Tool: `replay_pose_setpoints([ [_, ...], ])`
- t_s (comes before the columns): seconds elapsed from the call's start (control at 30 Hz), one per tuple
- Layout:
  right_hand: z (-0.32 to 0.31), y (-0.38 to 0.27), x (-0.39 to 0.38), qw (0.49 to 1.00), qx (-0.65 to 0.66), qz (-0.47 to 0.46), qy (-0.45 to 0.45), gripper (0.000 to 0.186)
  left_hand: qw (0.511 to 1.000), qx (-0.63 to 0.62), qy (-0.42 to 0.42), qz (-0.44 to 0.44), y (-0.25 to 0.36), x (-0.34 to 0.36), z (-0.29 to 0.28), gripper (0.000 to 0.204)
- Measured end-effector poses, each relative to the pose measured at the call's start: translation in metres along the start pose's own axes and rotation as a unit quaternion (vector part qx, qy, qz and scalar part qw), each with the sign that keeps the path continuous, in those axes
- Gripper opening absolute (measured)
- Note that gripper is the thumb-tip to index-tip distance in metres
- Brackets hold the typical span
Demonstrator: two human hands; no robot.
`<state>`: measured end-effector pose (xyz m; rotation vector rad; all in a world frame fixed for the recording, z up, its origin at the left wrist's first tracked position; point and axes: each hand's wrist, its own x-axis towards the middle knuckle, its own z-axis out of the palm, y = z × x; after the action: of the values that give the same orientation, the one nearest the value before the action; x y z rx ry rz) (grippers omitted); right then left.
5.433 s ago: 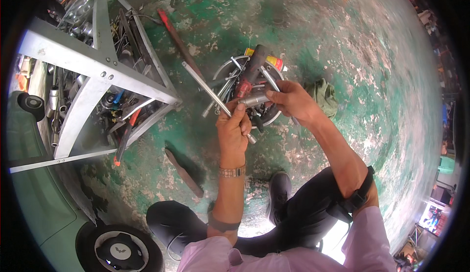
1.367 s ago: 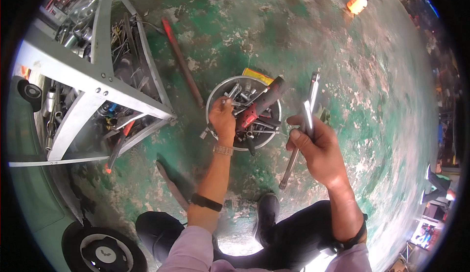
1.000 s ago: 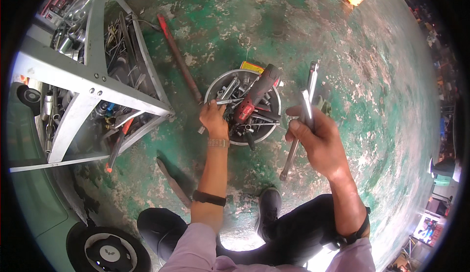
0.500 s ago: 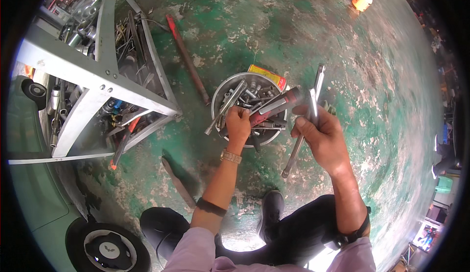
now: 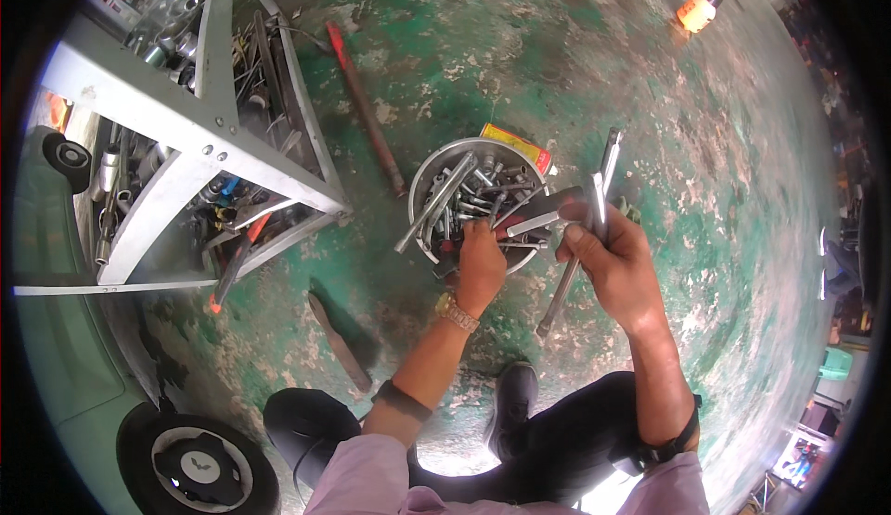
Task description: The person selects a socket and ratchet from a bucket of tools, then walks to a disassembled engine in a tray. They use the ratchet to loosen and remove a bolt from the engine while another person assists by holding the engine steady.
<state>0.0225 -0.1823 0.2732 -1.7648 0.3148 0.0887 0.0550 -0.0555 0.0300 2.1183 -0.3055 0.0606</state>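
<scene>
A round metal bowl [image 5: 418, 181] on the green, flaking floor holds several sockets, steel bars and wrenches. My left hand [image 5: 482, 255] is inside its near part, fingers curled at a red-and-dark power tool [image 5: 548, 203]; whatever they grip is hidden. Right of the bowl, my right hand [image 5: 613, 269] is closed around long steel bars [image 5: 610, 155], held upright at a slant. A yellow-and-red box [image 5: 515, 144] lies behind the bowl, and a green cloth [image 5: 629, 211] is partly hidden beyond my right hand.
A white metal frame [image 5: 139, 107] full of tools stands left. Long rusty red-tipped bar [image 5: 367, 116] and flat bar [image 5: 339, 339] lie on the floor. A car wheel [image 5: 200, 469] is lower left, an orange container [image 5: 698, 12] at back right. My legs are below.
Earlier both hands were together on a steel socket; they have since parted. My left hand has moved rightward across the bowl, and the power tool in it has shifted and turned rightward.
</scene>
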Motion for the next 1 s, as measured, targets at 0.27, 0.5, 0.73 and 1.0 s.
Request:
replay_pose_setpoints([
  [0.27,-0.002,0.002,0.001,0.999,-0.036,0.023,0.000,0.023,0.994,0.102,-0.004,0.031,-0.010,0.044,-0.017,0.017],
  [0.5,-0.007,0.013,0.003,0.999,-0.034,-0.014,0.012,0.023,0.868,-0.352,-0.199,-0.288,-0.027,0.076,-0.102,0.021],
  [0.73,-0.005,0.013,0.018,0.997,0.028,0.069,0.018,0.024,0.757,-0.572,-0.161,-0.271,-0.006,0.036,-0.152,0.020],
  [1.0,0.001,0.007,0.016,0.981,0.162,0.102,-0.004,0.024,0.690,-0.668,-0.176,-0.215,0.018,0.000,-0.135,0.031],
])
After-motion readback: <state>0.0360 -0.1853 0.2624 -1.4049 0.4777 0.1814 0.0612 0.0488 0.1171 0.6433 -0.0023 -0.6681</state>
